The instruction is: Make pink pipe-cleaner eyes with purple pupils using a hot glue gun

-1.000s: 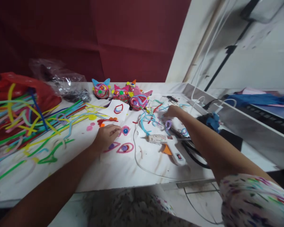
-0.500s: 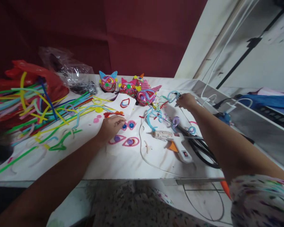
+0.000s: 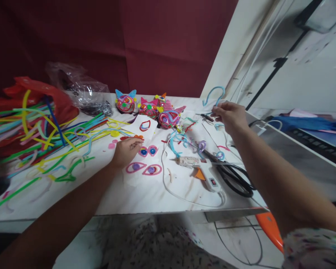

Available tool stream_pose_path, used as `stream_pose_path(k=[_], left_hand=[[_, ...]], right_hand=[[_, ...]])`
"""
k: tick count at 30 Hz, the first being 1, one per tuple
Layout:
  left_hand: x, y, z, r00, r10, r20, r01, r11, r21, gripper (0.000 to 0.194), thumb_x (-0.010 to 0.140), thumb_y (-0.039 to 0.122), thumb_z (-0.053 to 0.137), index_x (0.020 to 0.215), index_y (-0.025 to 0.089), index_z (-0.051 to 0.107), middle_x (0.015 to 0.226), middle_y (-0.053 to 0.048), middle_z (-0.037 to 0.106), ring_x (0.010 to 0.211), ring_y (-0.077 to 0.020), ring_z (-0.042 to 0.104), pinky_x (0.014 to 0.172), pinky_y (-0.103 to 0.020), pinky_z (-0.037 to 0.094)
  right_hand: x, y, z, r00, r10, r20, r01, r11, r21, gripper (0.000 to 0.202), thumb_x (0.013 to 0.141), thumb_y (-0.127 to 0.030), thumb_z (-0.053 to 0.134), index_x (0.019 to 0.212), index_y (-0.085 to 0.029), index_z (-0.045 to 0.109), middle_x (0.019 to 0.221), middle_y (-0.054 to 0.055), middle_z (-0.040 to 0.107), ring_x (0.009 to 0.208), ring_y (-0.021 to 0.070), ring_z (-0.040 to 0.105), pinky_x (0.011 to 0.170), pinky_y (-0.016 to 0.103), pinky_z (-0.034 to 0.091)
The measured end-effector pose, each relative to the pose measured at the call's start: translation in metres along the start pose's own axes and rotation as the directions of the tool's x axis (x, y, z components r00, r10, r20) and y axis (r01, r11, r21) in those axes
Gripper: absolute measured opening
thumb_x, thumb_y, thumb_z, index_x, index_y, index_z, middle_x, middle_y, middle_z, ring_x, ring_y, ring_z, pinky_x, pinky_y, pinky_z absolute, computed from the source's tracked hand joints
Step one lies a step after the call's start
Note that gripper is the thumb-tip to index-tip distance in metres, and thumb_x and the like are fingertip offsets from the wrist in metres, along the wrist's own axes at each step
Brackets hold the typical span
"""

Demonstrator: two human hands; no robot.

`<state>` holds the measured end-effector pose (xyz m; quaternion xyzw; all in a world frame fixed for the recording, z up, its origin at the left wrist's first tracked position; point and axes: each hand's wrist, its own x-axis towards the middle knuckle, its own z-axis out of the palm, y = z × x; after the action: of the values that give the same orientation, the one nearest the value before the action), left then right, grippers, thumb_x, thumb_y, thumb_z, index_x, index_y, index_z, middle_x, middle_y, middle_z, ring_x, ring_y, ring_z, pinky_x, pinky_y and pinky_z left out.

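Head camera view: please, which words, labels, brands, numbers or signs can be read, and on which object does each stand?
No text can be read with certainty.
Glue gun, on its barrel: marks, too small and blurred.
Red switch: any sign is too small.
Clear plastic bag: dark marks, perhaps not writing.

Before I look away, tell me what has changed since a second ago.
The right hand has moved up from the table and rightward, and now pinches a light-blue curl in the air. The left hand stays beside the eye shapes; the glue gun and colourful balls lie as before.
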<state>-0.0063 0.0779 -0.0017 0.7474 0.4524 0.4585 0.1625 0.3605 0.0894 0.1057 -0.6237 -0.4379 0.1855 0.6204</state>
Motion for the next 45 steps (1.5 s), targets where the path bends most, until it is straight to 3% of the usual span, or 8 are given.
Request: stream_pose_path(k=[7, 12, 22, 25, 33, 39, 42, 45], left_hand=[[0.003, 0.000, -0.002, 0.998, -0.069, -0.007, 0.067, 0.991, -0.117, 0.027, 0.079, 0.041, 0.066, 0.092, 0.020, 0.076, 0.092, -0.006, 0.079, 0.080, -0.0204, 0.073, 0.077, -0.030, 0.060], [0.004, 0.031, -0.005, 0.992, -0.127, 0.004, 0.123, 0.956, -0.268, 0.035, 0.074, 0.051, 0.074, 0.089, 0.019, 0.075, 0.093, -0.008, 0.078, 0.082, -0.0221, 0.072, 0.073, -0.030, 0.060], [-0.001, 0.117, -0.005, 0.908, -0.126, 0.400, 0.331, 0.802, -0.498, 0.055, 0.071, 0.058, 0.077, 0.104, 0.015, 0.070, 0.069, -0.003, 0.069, 0.053, -0.0117, 0.058, 0.042, -0.020, 0.041], [-0.009, 0.134, 0.000, 0.824, -0.136, 0.551, 0.457, 0.734, -0.502, 0.050, 0.071, 0.060, 0.077, 0.089, 0.014, 0.067, 0.063, -0.001, 0.065, 0.046, -0.0094, 0.053, 0.036, -0.018, 0.035], [-0.021, 0.145, -0.002, 0.826, -0.166, 0.538, 0.471, 0.727, -0.500, 0.044, 0.065, 0.053, 0.083, 0.076, 0.016, 0.061, 0.067, -0.003, 0.069, 0.046, -0.0099, 0.058, 0.036, -0.018, 0.035], [-0.023, 0.153, -0.018, 0.837, -0.038, 0.545, 0.236, 0.925, -0.297, 0.033, 0.085, 0.045, 0.064, 0.068, 0.016, 0.067, 0.043, 0.004, 0.053, 0.036, -0.0068, 0.043, 0.038, -0.018, 0.033], [-0.027, 0.162, -0.026, 0.825, 0.052, 0.563, 0.111, 0.961, -0.251, 0.028, 0.085, 0.038, 0.060, 0.070, 0.016, 0.069, 0.051, 0.002, 0.060, 0.042, -0.0082, 0.050, 0.042, -0.018, 0.036], [-0.032, 0.161, -0.035, 0.778, 0.071, 0.625, 0.089, 0.971, -0.220, 0.026, 0.083, 0.037, 0.061, 0.070, 0.017, 0.070, 0.063, -0.001, 0.068, 0.048, -0.0094, 0.056, 0.045, -0.018, 0.039]], right_hand=[[-0.056, -0.023, -0.006, 0.950, 0.064, 0.306, -0.150, 0.952, 0.268, 0.026, 0.072, -0.024, 0.083, 0.070, -0.018, 0.058, 0.061, -0.004, 0.059, 0.059, 0.0112, 0.067, 0.043, 0.017, 0.038], [-0.091, -0.019, -0.003, 0.872, 0.089, 0.482, -0.274, 0.904, 0.328, 0.036, 0.056, -0.034, 0.092, 0.067, -0.019, 0.062, 0.060, -0.001, 0.064, 0.056, 0.0143, 0.068, 0.039, 0.018, 0.037], [-0.145, -0.026, -0.004, 0.735, 0.098, 0.671, -0.403, 0.859, 0.316, 0.039, 0.049, -0.035, 0.095, 0.069, -0.017, 0.067, 0.060, 0.000, 0.069, 0.051, 0.0136, 0.066, 0.037, 0.018, 0.037], [-0.160, -0.027, -0.003, 0.731, 0.099, 0.676, -0.393, 0.870, 0.297, 0.041, 0.049, -0.039, 0.095, 0.070, -0.018, 0.066, 0.058, -0.001, 0.069, 0.051, 0.0145, 0.067, 0.038, 0.018, 0.040], [-0.180, -0.028, -0.023, 0.716, 0.084, 0.693, -0.212, 0.972, 0.102, 0.039, 0.062, -0.038, 0.087, 0.087, -0.022, 0.062, 0.055, -0.004, 0.065, 0.042, 0.0115, 0.054, 0.039, 0.022, 0.039], [-0.196, -0.039, -0.029, 0.788, -0.274, 0.551, 0.294, 0.954, 0.054, 0.066, 0.074, -0.042, 0.081, 0.134, -0.028, 0.058, 0.115, 0.009, 0.073, 0.092, 0.0236, 0.069, 0.068, 0.033, 0.053], [-0.206, -0.046, -0.027, 0.726, -0.335, 0.601, 0.406, 0.914, 0.020, 0.029, 0.090, -0.046, 0.065, 0.107, -0.024, 0.074, 0.089, 0.005, 0.075, 0.077, 0.0202, 0.069, 0.067, 0.031, 0.051], [-0.213, -0.047, -0.030, 0.732, -0.346, 0.586, 0.431, 0.902, -0.005, 0.032, 0.094, -0.044, 0.055, 0.087, -0.021, 0.077, 0.065, 0.002, 0.068, 0.056, 0.0156, 0.060, 0.057, 0.028, 0.046]])
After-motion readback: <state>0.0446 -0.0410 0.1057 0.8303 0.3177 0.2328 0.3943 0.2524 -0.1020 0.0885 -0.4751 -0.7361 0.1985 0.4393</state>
